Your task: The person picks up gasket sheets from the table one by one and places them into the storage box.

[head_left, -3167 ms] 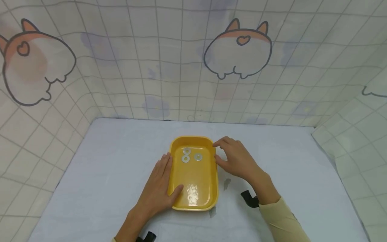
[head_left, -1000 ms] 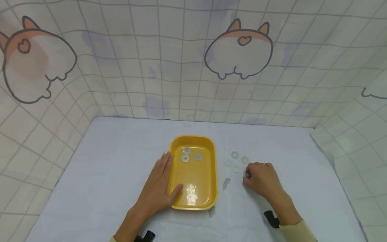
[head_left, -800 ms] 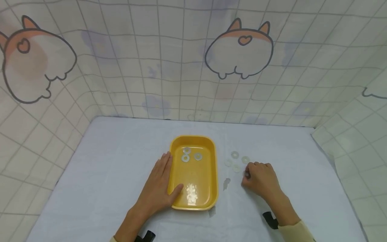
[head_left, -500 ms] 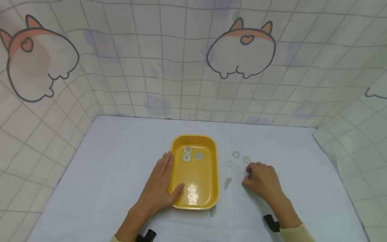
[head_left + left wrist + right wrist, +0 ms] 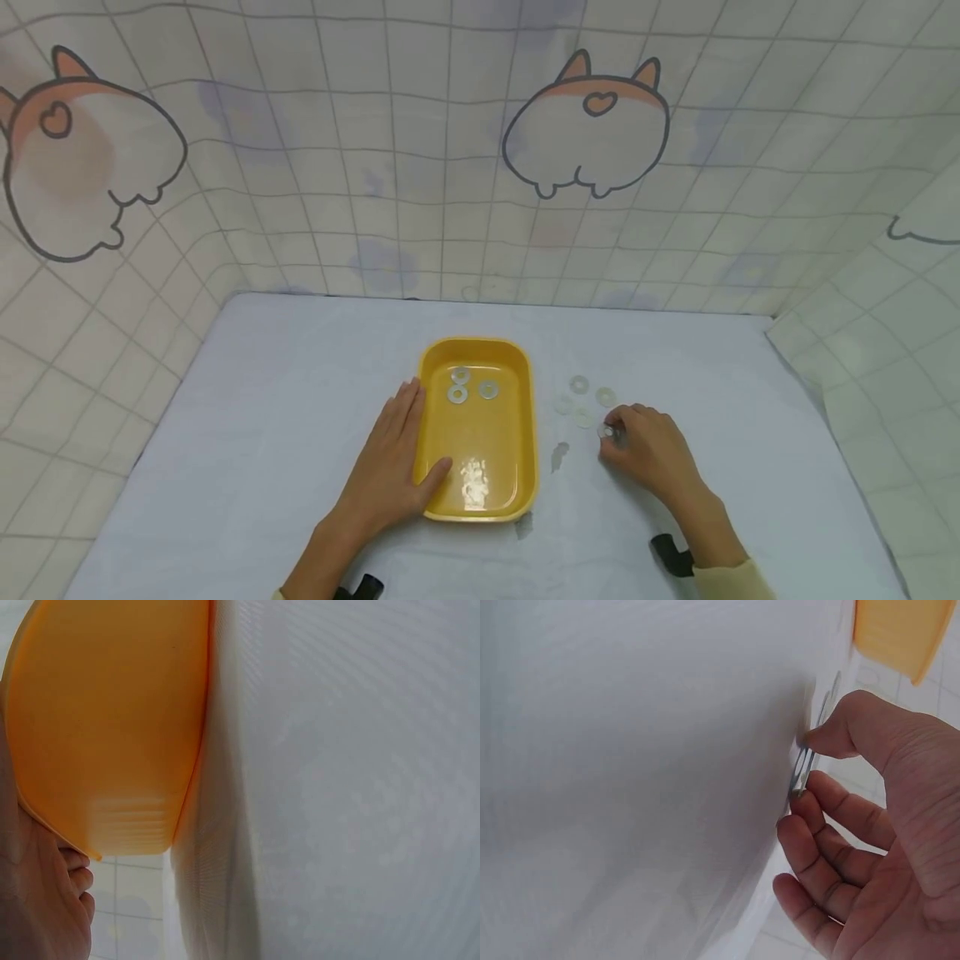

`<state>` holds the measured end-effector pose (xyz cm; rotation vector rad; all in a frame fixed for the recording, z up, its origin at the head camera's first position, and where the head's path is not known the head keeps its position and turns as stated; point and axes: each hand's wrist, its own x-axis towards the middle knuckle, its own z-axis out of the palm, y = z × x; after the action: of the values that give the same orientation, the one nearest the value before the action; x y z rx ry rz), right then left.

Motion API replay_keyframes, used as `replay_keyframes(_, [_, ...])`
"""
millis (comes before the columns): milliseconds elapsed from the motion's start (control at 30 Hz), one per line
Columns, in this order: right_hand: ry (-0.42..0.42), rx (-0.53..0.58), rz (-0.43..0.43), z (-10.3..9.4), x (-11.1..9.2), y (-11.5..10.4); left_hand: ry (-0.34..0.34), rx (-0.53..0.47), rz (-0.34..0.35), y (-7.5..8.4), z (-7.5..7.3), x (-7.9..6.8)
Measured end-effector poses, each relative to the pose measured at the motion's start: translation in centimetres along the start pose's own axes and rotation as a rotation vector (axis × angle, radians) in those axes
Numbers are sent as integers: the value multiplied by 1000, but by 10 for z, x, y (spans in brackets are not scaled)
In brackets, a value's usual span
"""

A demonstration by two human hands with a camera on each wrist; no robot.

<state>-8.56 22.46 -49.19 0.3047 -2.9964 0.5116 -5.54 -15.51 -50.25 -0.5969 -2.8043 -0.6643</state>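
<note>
Okay, head view: I've got the left hand (image 5: 390, 458) along the left rim of the yellow tray (image 5: 480, 442), fingers straight and lying together, thumb angled out over the rim. Three tray washers (image 5: 488, 389) lie toward the far end, two side by side at left, one to their right. My right hand (image 5: 648, 446) is right of the tray, thumb and fingertips pinching a washer (image 5: 606, 431) just above the tabletop (image 5: 300, 400). Four pale washers (image 5: 579, 384) lie flat between that hand and the tray. Grid-patterned wall (image 5: 420, 125) behind.

Left wrist view: I see the tray's outer wall filling the upper left, palm against the rim, fingertips past its corner.

Right wrist view: the pinched washer is edge-on between thumb and fingertips, can't tell if it's doubled; remaining fingers loosely curled. Tray corner pokes in top right.
</note>
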Motion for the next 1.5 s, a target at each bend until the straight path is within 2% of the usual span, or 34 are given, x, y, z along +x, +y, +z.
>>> replay_keyframes(300, [28,0,-39,1,0,1,-4,-7,-10,1,-2,0])
replay_keyframes(700, [1,9,-49,-1,4,5,1,-2,-4,2,-3,3])
replay_keyframes(967, [-2,-15,-43,-1,5,3,-7,-4,-15,2,-3,1])
replay_keyframes(1500, [29,-34,-90,-1,5,-1,-24,-4,-26,3,-2,0])
